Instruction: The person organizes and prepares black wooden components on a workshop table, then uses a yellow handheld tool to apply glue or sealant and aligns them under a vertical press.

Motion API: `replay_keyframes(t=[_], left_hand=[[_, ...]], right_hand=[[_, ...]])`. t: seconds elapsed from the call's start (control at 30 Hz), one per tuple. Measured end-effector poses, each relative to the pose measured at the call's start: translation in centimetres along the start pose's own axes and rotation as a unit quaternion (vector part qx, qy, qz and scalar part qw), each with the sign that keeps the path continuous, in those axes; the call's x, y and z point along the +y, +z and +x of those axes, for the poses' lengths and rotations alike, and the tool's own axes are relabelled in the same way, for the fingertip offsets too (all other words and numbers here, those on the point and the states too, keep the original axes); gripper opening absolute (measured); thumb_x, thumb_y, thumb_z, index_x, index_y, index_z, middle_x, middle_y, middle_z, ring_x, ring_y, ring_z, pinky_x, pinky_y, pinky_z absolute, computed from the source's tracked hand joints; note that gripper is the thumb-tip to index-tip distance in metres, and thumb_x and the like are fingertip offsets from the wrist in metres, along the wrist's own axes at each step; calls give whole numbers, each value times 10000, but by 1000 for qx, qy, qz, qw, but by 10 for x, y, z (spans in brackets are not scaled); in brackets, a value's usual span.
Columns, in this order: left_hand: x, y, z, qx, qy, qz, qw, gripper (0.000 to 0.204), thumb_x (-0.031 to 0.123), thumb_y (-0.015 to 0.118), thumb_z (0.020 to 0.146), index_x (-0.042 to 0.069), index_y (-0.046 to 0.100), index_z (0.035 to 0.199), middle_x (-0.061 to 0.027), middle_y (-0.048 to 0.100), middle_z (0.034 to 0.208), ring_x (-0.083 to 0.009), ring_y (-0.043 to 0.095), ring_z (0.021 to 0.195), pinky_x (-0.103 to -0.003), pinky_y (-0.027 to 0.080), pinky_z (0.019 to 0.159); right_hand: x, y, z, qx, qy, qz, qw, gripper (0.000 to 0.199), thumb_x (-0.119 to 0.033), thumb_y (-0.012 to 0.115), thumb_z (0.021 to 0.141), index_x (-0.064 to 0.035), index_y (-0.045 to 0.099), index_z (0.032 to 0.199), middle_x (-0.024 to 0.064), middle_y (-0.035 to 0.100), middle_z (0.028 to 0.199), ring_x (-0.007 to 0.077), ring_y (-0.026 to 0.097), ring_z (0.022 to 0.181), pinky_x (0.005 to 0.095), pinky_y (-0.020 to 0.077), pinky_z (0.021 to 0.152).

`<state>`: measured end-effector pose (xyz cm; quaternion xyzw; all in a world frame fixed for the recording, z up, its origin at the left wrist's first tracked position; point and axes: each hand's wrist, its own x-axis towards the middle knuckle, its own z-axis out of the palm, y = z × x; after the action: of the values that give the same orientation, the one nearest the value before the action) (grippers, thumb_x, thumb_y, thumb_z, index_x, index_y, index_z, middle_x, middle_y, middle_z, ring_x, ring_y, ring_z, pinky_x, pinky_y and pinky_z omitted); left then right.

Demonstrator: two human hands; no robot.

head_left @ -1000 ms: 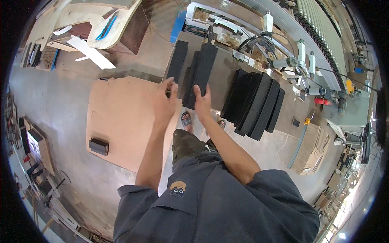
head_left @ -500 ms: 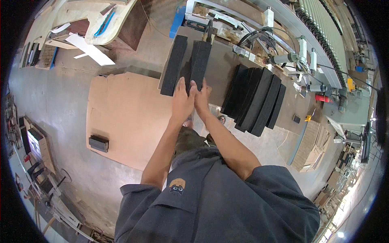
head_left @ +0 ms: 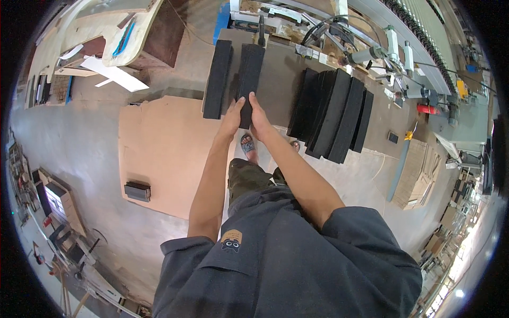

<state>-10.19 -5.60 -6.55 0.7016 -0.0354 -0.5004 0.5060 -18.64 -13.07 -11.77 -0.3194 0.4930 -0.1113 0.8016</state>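
Observation:
A long black block (head_left: 251, 69), perhaps several strips stacked together, lies lengthwise on the brown work surface (head_left: 281, 79), its near end jutting past the front edge. My left hand (head_left: 231, 117) presses the left side of that near end, thumb on top. On the opposite side my right hand (head_left: 260, 115) holds it, thumb also along the top. Left of it, and apart, lies a second black block (head_left: 217, 79). Farther right, several black boards (head_left: 328, 114) lean against each other in a row. Fingertips under the block are hidden.
Behind the surface stands a machine with cylinders (head_left: 366, 54) and cables. A brown sheet (head_left: 164, 143) covers floor at left, with a small black stack (head_left: 138, 191) on it. Wooden boards (head_left: 416, 177) stand at right; a pale curved table (head_left: 124, 42) is far left.
My hands have moved apart to either side of the block, and its near end now shows between them. The whole view has shifted slightly.

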Motion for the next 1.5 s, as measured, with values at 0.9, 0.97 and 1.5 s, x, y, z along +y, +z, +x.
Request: replay_keyframes(t=[0.9,0.97,1.5], left_hand=[[-22,-62,-62,-275,152,19,949,1137,157,960,736,6,329,1670,-145,506,1587,-285,466,1487,-424,347,1259],[4,-57,-62,-270,240,29,932,1095,-93,925,646,32,426,1612,-130,589,1489,-283,553,1403,-443,430,1205],[-64,-91,-22,-234,230,310,892,571,305,919,844,159,703,1352,-70,736,1343,-291,642,1250,-450,507,1119]], right_hand=[[-41,-43,-116,-197,-82,-193,958,1227,-363,1005,714,-65,315,1683,201,579,1465,335,523,1432,480,428,1194],[-51,-48,-100,-196,-187,-248,930,1306,-376,1023,667,-59,276,1690,227,503,1531,376,447,1487,497,368,1240],[-35,-55,-100,-153,-395,-417,804,1433,-305,957,523,-118,188,1718,302,288,1669,528,282,1540,572,289,1287]])
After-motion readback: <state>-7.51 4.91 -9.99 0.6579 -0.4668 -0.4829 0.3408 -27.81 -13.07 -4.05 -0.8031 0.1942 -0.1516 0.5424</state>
